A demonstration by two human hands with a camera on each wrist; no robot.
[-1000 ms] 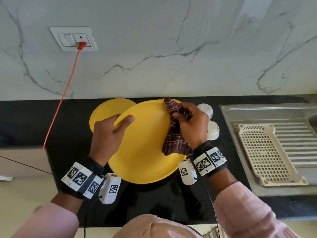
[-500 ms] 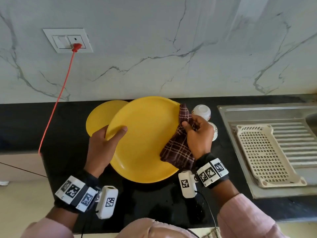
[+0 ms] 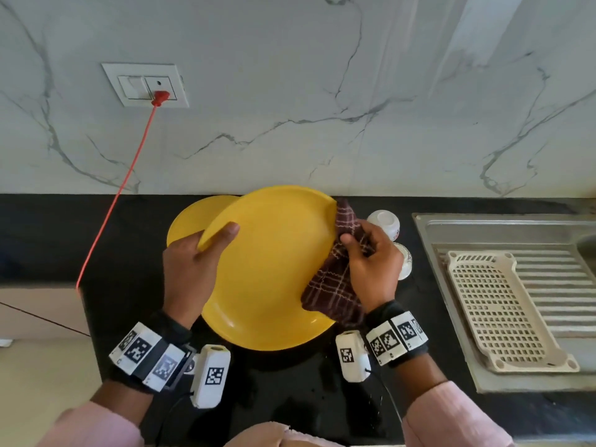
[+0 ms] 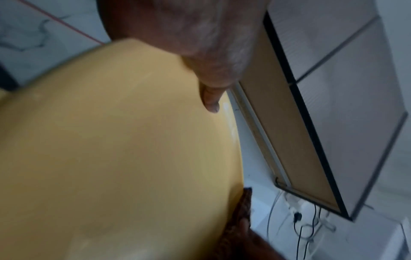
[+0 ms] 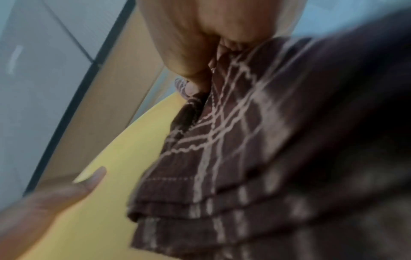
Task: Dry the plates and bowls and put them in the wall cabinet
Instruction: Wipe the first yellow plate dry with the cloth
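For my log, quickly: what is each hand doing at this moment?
Left hand: closed, gripping the plate by its rim.
Right hand: closed, pinching the cloth against the plate edge.

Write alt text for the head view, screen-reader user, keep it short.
A person's left hand holds a tilted yellow plate by its rim above a black counter while the right hand presses a brown checked cloth against the plate's right edge. A second yellow plate and two small white bowls sit behind; a sink drainboard holds a beige rack.
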